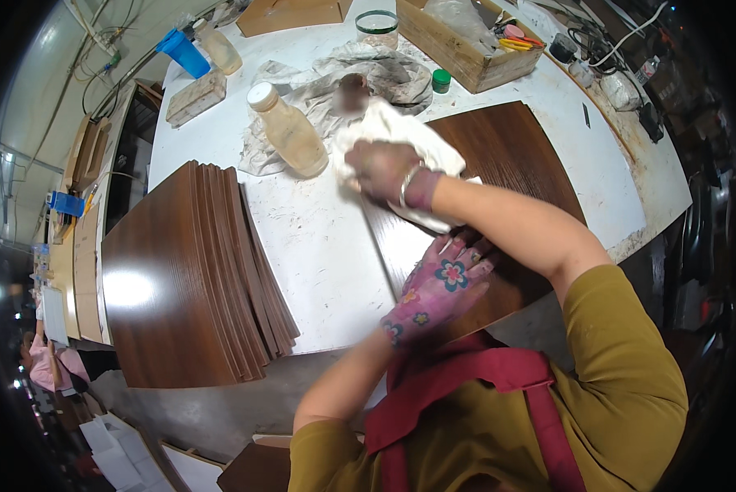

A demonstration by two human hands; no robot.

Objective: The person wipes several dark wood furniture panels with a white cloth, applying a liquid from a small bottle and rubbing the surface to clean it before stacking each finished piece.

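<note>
A dark brown wood-grain panel [511, 156] lies on the white table in front of me. My left hand [446, 283], in a pink flowered glove, rests on its near left part with the fingers stretched out. My right hand [388, 172], in a stained purple-brown glove with a bracelet at the wrist, is closed on a white cloth [421, 135] over the panel's far left edge. The cloth partly covers the panel. Just left of this cloth leans a cloudy plastic bottle [290, 135] with a white cap.
At left stands a stack of similar brown panels [167, 279]. Behind lie a crumpled grey rag [392, 70], a green cap [441, 80], a glass jar [376, 31] and a wooden box [466, 61]. A blue cup [184, 53] and a wrapped block [196, 100] sit at the far left.
</note>
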